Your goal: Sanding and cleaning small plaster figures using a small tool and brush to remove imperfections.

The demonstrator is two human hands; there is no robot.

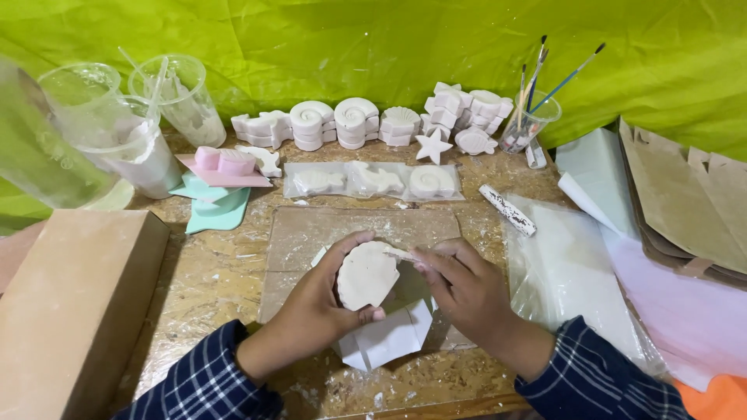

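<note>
Plaster shell cast (pixel 367 274), scallop-shaped and off-white, is held just above the middle of the bench (pixel 210 272), over a clear plastic sheet (pixel 311 233) and a folded piece of white paper (pixel 389 338). Left hand (pixel 315 307) cups the cast from the left and from below: fingers curled round its lower edge, thumb laid along the upper left rim, so the hand is closed on the cast rather than spread. Right hand (pixel 467 292) is drawn together in a pinch, thumb and forefinger meeting on a small pale sliver (pixel 403 253) at the cast's upper right edge; whether this sliver is a tool or a scrap of plaster I cannot tell. Both wrists show dark blue checked sleeves. Behind the hands, a clear bag (pixel 372 180) holds three white casts side by side. Further back a row of finished white casts (pixel 354 123) stands against the green backdrop (pixel 389 47): spirals, shells, a star (pixel 433 146). Back right, a clear cup of paintbrushes (pixel 531 117). Back left, several clear plastic cups (pixel 179 93) with white residue, and pink and mint moulds (pixel 222 175) stacked near them. Cardboard box (pixel 74 303) lies at the left edge; brown paper bags (pixel 685 202) at the right.
</note>
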